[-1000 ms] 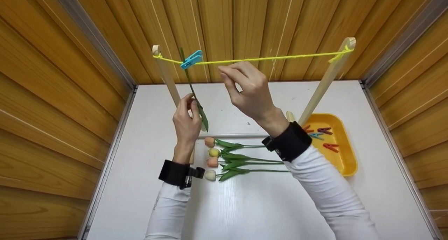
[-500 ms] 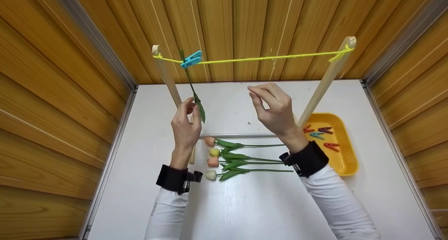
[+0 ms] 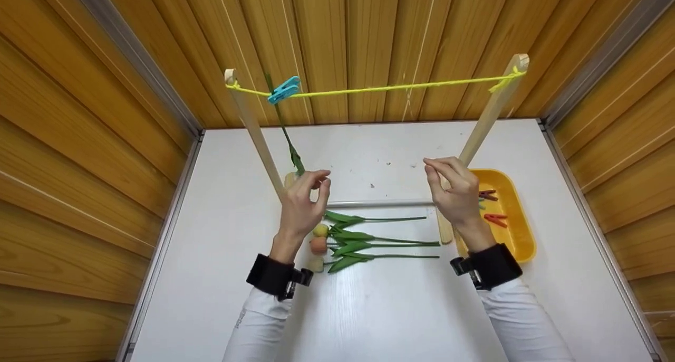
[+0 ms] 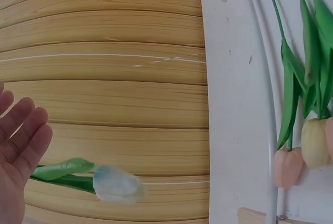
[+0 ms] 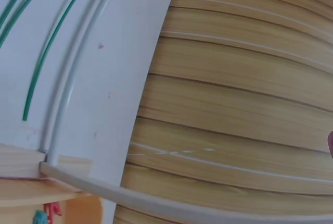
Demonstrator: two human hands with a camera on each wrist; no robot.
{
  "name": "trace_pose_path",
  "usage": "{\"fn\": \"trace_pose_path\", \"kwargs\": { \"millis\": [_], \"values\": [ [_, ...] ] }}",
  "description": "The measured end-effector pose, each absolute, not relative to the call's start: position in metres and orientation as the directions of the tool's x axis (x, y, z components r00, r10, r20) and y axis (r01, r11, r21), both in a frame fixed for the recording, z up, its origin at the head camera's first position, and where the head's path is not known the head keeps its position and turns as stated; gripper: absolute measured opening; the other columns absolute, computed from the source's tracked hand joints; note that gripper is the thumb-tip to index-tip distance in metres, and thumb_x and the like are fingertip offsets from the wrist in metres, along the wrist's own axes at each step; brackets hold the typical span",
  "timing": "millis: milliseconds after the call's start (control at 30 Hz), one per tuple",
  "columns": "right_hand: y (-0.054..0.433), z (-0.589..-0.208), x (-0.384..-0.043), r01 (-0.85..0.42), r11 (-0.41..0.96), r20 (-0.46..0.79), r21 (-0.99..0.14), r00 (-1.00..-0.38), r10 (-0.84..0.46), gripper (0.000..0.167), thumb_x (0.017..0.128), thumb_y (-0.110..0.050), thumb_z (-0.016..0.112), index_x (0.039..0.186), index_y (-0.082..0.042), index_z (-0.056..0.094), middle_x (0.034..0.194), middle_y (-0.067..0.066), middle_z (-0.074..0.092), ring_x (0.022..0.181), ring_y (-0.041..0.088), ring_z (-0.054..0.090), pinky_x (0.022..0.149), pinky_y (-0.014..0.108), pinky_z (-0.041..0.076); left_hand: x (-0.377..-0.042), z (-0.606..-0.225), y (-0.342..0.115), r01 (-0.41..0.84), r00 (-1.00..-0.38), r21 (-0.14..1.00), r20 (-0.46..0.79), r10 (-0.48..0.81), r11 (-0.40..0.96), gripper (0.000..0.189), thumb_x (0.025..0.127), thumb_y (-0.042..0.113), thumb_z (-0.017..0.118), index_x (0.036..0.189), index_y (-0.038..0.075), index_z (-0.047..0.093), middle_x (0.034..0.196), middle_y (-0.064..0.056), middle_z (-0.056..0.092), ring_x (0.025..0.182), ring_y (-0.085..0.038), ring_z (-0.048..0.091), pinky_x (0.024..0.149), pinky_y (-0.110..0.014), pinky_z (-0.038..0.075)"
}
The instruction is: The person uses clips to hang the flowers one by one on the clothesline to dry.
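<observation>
A blue clothespin (image 3: 283, 90) clips the stem of an artificial tulip (image 3: 295, 156) to a yellow cord (image 3: 390, 88). The tulip hangs head down; its pale white-blue bloom (image 4: 118, 184) shows in the left wrist view, while my left hand (image 3: 303, 203) hides it in the head view. That hand is just below the leaves, fingers loosely bent around nothing. Over the right end of the stand, near the yellow tray (image 3: 529, 246), my right hand (image 3: 454, 193) hovers with bent fingers and holds nothing. Red clothespins (image 3: 495, 220) and others lie in the tray, partly hidden.
Several tulips lie side by side on the white table, including a yellow one (image 3: 320, 230) and an orange one (image 3: 318, 245). Two wooden posts, left (image 3: 258, 140) and right (image 3: 488, 119), carry the cord. A pale rod (image 3: 379, 203) runs between their bases. Wood-patterned walls surround the table.
My right hand has come down and to the right, from beside the cord to near the tray. My left hand has left the tulip's leaves and moved down and right. The clipped tulip stays hanging.
</observation>
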State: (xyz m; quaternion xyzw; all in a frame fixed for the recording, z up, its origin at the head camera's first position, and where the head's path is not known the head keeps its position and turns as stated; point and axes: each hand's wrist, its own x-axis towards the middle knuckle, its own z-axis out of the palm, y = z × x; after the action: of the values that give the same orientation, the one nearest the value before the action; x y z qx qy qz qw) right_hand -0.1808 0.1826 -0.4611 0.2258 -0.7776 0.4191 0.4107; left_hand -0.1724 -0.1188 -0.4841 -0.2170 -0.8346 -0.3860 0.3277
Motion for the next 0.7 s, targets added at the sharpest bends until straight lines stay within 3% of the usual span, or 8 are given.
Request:
{"fn": "trace_pose_path", "kwargs": {
  "millis": [333, 500, 700],
  "values": [
    [0.242, -0.507, -0.18, -0.567, 0.647, 0.748, -0.51, -0.664, 0.008, 0.017, 0.082, 0.006, 0.072, 0.098, 0.004, 0.076, 0.085, 0.018, 0.069, 0.074, 0.031, 0.064, 0.076, 0.0, 0.04, -0.166, -0.503, -0.1, 0.651, -0.725, 0.498, 0.631, 0.275, 0.573, 0.017, 0.1, 0.016, 0.058, 0.11, 0.008, 0.069, 0.091, -0.003, 0.072, 0.08, -0.012, 0.068, 0.071, -0.026, 0.057],
    [0.273, -0.528, -0.178, -0.496, 0.726, 0.705, -0.476, -0.709, -0.022, 0.017, 0.084, 0.003, 0.072, 0.101, 0.003, 0.076, 0.086, 0.018, 0.069, 0.07, 0.028, 0.061, 0.063, 0.01, 0.04, -0.163, -0.511, -0.09, 0.655, -0.728, 0.464, 0.598, 0.336, 0.596, 0.018, 0.101, 0.02, 0.057, 0.109, 0.01, 0.069, 0.09, -0.001, 0.072, 0.08, -0.013, 0.069, 0.068, -0.024, 0.056],
    [0.307, -0.543, -0.175, -0.392, 0.772, 0.592, -0.5, -0.805, -0.025, 0.018, 0.086, -0.002, 0.073, 0.102, 0.005, 0.074, 0.09, 0.018, 0.067, 0.076, 0.033, 0.068, 0.072, -0.003, 0.038, -0.16, -0.52, -0.082, 0.652, -0.726, 0.413, 0.582, 0.366, 0.637, 0.013, 0.099, 0.021, 0.06, 0.105, 0.014, 0.07, 0.088, 0.001, 0.072, 0.076, -0.012, 0.069, 0.061, -0.022, 0.054]
  ]
}}
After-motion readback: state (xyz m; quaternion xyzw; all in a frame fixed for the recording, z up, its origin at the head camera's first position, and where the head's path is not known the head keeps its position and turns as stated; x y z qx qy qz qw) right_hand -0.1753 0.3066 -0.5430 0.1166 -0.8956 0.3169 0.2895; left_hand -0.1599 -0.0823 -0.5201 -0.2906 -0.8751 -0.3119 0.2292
